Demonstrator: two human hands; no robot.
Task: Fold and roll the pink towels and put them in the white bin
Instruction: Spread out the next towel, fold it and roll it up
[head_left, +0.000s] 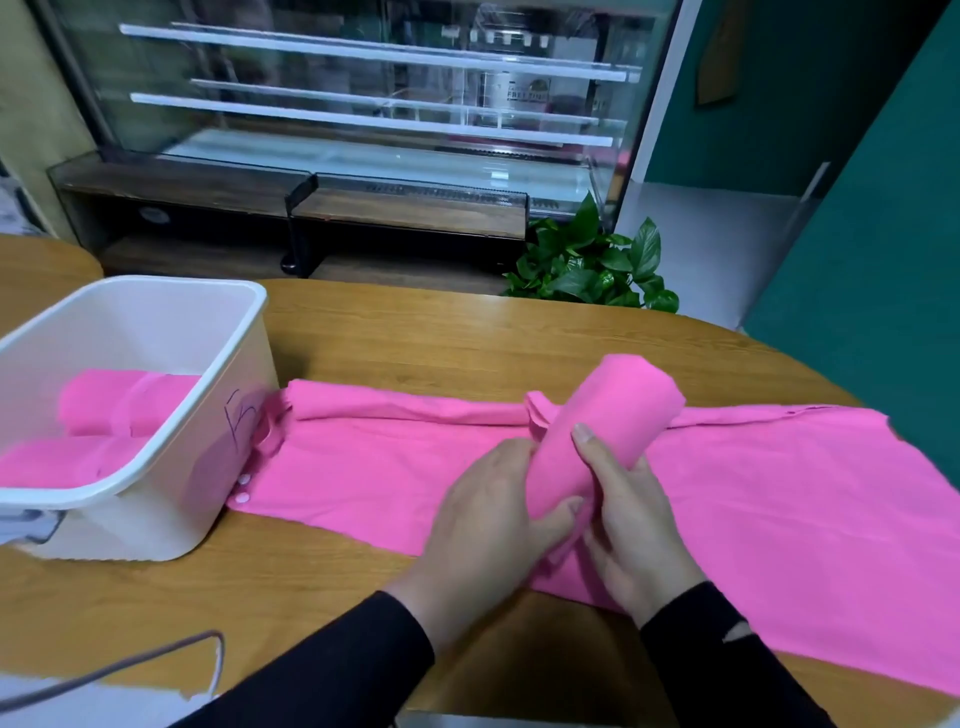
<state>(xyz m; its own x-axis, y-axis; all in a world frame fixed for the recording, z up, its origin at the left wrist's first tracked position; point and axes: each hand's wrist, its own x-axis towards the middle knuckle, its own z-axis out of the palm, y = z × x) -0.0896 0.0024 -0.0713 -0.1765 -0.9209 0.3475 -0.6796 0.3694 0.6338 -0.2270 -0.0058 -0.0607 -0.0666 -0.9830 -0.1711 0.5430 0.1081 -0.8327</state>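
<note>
Hands, left (488, 525) and right (631, 525), fingers curled around the rolled pink towel (597, 431), lower end pinched, roll tilted up-right.

We see a tight pink roll (602, 431) tilted above flat pink towels (753, 519) on the table — more rolls (104, 405) (two, maybe three) fill the white bin (228, 374).

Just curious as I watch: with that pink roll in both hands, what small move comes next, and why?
Probably carry the rolled towel left into the white bin. Both the left hand and right hand hold it, it looks fully rolled, and other pink rolls already lie there.
</note>
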